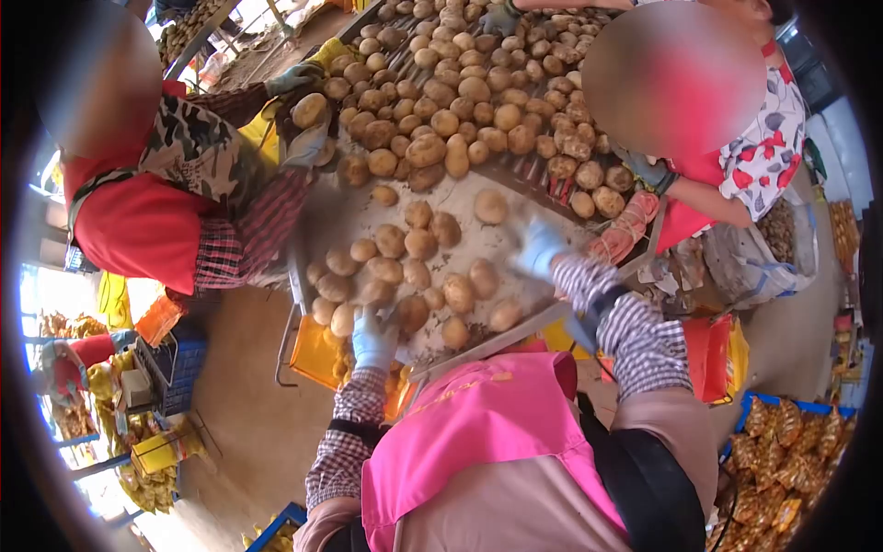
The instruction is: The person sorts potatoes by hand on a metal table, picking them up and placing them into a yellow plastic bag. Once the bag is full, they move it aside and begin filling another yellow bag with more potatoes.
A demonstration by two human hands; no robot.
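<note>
My left hand (pixel 372 339), in a pale blue glove, lies at the table's near edge with its fingers stretched out against the potatoes (pixel 376 293). It is not wrapped round any of them. My right hand (pixel 541 248), gloved the same way, is smeared by motion above the right part of the metal table (pixel 460 202); its fingers cannot be made out. Loose potatoes lie in front of both hands, and a single potato (pixel 490 207) sits left of the right hand. Beyond them, a large heap of potatoes (pixel 474 89) covers the slatted rollers.
An orange container (pixel 315 352) hangs below the table's near left edge. Co-workers stand at the left (pixel 138 239) and right (pixel 736 175), their gloved hands at the heap. Blue crates (pixel 175 373) stand lower left; a crate of bagged goods (pixel 782 460) sits lower right.
</note>
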